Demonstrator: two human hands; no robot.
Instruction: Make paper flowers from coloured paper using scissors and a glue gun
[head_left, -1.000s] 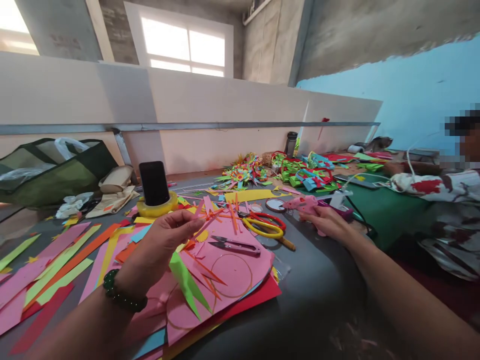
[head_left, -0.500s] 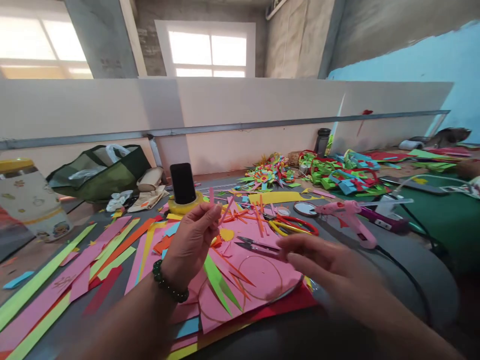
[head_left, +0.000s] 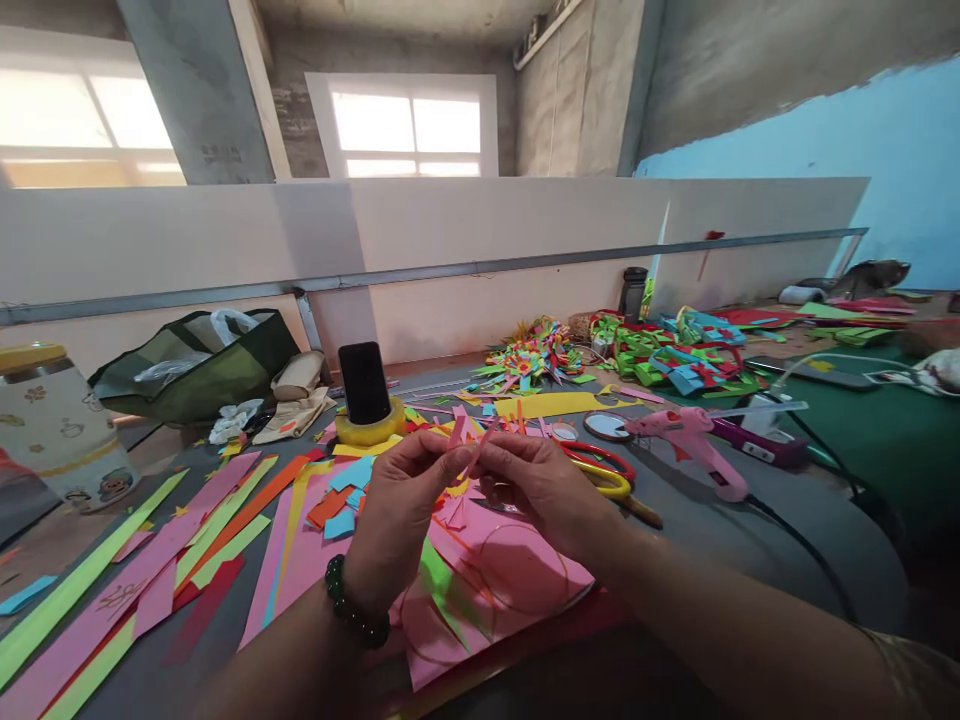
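Note:
Both hands meet above the table's middle. My left hand [head_left: 405,500] wears a dark bead bracelet and pinches a thin pink paper strip [head_left: 472,448] between its fingertips. My right hand [head_left: 536,480] is closed on the same strip from the right. Under the hands lies a large pink sheet [head_left: 510,575] with drawn circles and a green paper sliver [head_left: 442,590] on it. Red and yellow scissors [head_left: 604,470] lie just right of my right hand.
A pink glue gun [head_left: 694,440] with its cable lies to the right. A dark phone [head_left: 364,382] stands in a yellow tape roll [head_left: 367,428]. Long coloured paper strips [head_left: 150,570] cover the left; folded paper pieces [head_left: 652,350] are piled at the back. A green bag [head_left: 195,365] and a printed jar [head_left: 56,425] stand left.
My right hand left the glue gun, swung left and closed on the pink strip held by my left hand. The view shifted left, so the person at the right is out of sight.

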